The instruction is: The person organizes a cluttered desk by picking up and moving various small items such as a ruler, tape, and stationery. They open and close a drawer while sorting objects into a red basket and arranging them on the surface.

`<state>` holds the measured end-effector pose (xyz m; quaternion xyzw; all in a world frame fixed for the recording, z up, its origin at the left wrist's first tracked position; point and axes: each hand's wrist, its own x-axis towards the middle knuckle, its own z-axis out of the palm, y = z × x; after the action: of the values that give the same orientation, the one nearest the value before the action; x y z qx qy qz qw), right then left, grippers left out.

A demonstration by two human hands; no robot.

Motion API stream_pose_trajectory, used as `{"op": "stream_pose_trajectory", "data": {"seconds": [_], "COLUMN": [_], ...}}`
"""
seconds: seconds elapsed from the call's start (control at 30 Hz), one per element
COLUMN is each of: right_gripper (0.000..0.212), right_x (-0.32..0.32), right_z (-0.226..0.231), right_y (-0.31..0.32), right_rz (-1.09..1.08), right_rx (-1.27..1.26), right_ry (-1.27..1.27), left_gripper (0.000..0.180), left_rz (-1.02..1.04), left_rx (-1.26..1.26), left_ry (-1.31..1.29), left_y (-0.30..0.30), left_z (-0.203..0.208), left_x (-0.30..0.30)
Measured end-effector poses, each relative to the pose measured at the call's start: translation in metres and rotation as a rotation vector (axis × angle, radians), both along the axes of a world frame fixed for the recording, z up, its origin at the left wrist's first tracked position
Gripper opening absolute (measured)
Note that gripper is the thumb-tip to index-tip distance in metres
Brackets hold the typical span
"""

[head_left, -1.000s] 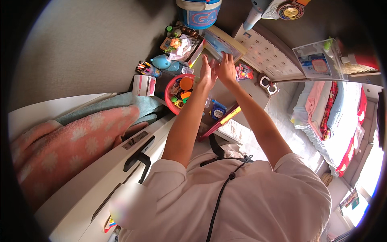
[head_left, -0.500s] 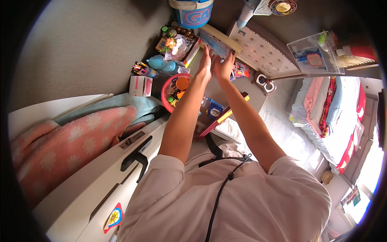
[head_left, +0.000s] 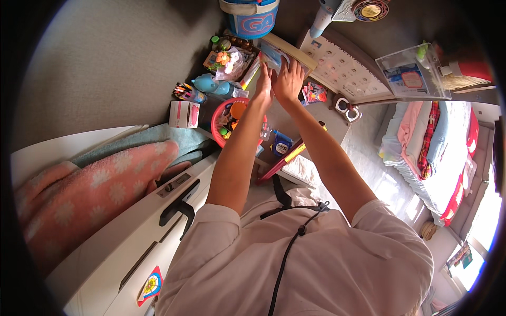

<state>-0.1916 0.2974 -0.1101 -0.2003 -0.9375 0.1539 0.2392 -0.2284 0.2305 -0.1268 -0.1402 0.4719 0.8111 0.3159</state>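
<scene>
Both my arms stretch forward over the crowded tabletop. My left hand [head_left: 265,87] is seen edge-on, its fingers extended away from me. Beside it my right hand [head_left: 289,82] lies palm down with fingers spread, its thumb side close to the left hand. Just beyond the fingertips is a blue, partly see-through flat packet [head_left: 272,54] against the back edge. Whether the fingers touch it I cannot tell, and whatever lies beneath the palms is hidden. A colourful small packet [head_left: 314,93] lies to the right of my right hand.
Left of my forearm stand a red basket [head_left: 214,125] of small toys, a pencil cup [head_left: 192,94], a blue toy [head_left: 208,83] and a white-pink box [head_left: 184,114]. A blue bucket [head_left: 253,23] is behind. A door handle [head_left: 179,206] juts out at left; a bed [head_left: 408,152] is at right.
My right hand has turned palm down and spread its fingers, shifting slightly left toward my left hand. The left hand has moved back slightly. The objects around stay in place.
</scene>
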Motion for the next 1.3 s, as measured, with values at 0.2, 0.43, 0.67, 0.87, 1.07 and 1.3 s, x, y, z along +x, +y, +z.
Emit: {"op": "stream_pose_trajectory", "data": {"seconds": [0.2,0.43,0.67,0.87,1.07,1.3], "right_gripper": [0.067,0.069,0.019,0.016,0.013,0.023], "right_x": [-0.022,-0.033,-0.026,0.026,0.129,0.098], "right_z": [-0.002,0.005,-0.002,0.054,0.13,0.177], "right_y": [-0.012,-0.004,0.014,0.023,0.067,0.087], "right_rz": [-0.017,0.045,0.075,0.059,0.055,0.003], "right_rx": [0.071,0.067,-0.113,-0.071,-0.01,0.141], "right_ry": [-0.044,-0.331,-0.456,-0.458,-0.211,-0.012], "left_gripper": [0.075,0.077,0.077,0.043,0.033,0.04], "left_rz": [-0.058,-0.035,-0.059,-0.102,-0.024,-0.419], "left_rx": [0.043,0.085,-0.018,-0.499,-0.94,-1.197], "left_ry": [0.008,-0.067,-0.061,0.329,1.587,1.798], "left_y": [-0.009,-0.022,-0.021,-0.025,-0.009,0.019], "left_z": [-0.002,0.004,0.01,0.021,0.065,0.081], "left_x": [0.001,0.0,0.002,0.006,-0.009,-0.041]}}
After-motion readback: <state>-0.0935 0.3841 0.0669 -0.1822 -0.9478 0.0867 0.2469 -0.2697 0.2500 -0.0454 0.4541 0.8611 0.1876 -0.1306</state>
